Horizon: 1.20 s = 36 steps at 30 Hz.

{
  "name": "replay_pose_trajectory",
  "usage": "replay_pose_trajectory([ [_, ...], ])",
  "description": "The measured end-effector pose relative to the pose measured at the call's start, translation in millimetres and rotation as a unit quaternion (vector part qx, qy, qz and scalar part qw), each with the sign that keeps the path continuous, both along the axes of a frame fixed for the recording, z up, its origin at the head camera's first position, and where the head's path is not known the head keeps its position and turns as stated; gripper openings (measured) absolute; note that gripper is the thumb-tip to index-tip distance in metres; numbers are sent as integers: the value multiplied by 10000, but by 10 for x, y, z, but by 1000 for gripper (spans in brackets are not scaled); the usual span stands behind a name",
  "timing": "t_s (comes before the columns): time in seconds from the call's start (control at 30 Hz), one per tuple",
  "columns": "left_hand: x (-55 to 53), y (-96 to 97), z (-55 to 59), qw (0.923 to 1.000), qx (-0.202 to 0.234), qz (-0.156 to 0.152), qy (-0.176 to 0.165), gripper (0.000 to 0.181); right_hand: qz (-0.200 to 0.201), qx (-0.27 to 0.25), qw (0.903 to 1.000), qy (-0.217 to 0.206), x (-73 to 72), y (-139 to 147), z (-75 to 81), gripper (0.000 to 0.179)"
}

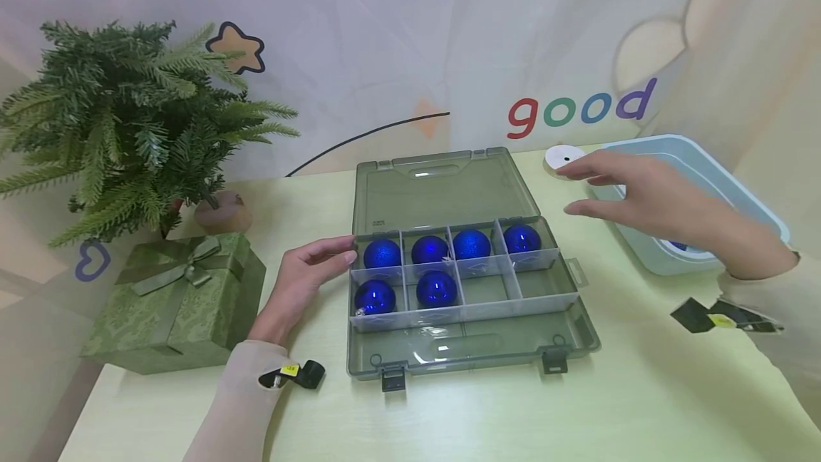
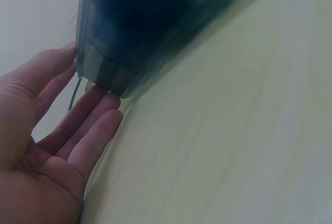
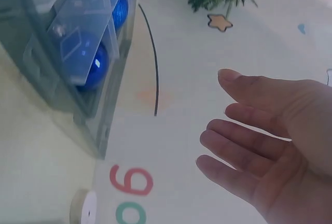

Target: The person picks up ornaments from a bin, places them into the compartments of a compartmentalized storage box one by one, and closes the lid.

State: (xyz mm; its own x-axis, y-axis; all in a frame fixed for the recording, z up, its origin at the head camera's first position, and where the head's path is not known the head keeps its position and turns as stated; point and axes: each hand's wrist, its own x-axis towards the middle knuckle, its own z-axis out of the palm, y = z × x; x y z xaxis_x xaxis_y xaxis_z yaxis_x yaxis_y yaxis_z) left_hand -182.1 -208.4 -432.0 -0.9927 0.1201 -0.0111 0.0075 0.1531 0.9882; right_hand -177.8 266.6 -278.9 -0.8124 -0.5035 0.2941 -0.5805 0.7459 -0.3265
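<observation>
A green see-through divider box lies with its lid folded back. Shiny and glittery blue ball ornaments fill the back row of compartments, and two more sit at the left of the front row. My left hand rests at the box's left side; in the left wrist view its nearly straight fingertips touch the box's edge. My right hand hovers right of the box, in front of the blue bin, with fingers loosely spread and nothing held. The right wrist view shows the fingers apart.
A light blue bin stands at the right, partly covered by my right arm, with something dark blue inside. Beside it is a white ribbon spool. On the left are a green gift box with a bow and a small artificial pine tree.
</observation>
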Motion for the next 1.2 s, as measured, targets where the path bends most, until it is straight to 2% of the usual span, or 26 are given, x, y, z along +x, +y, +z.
replay_pose_trajectory([
  [0.07,1,3,2,10000,10,10,7,40,-77,-1,9999,139,-12,105,1,53],
  [0.17,1,4,2,10000,22,17,8,39,-235,-53,9997,110,-26,261,-4,52],
  [0.37,10,1,10,10000,-32,-6,41,41,-931,-91,9937,-614,-50,547,-20,54],
  [0.6,14,4,11,10000,-72,11,21,41,-1577,48,9791,-1282,-97,850,-51,56],
  [0.9,25,2,13,10000,-29,-1,20,42,-1958,266,9679,-1552,-118,1158,-168,63],
  [1.2,25,8,12,10000,-47,3,11,42,-2029,416,9660,-1548,-102,1409,-311,61],
])
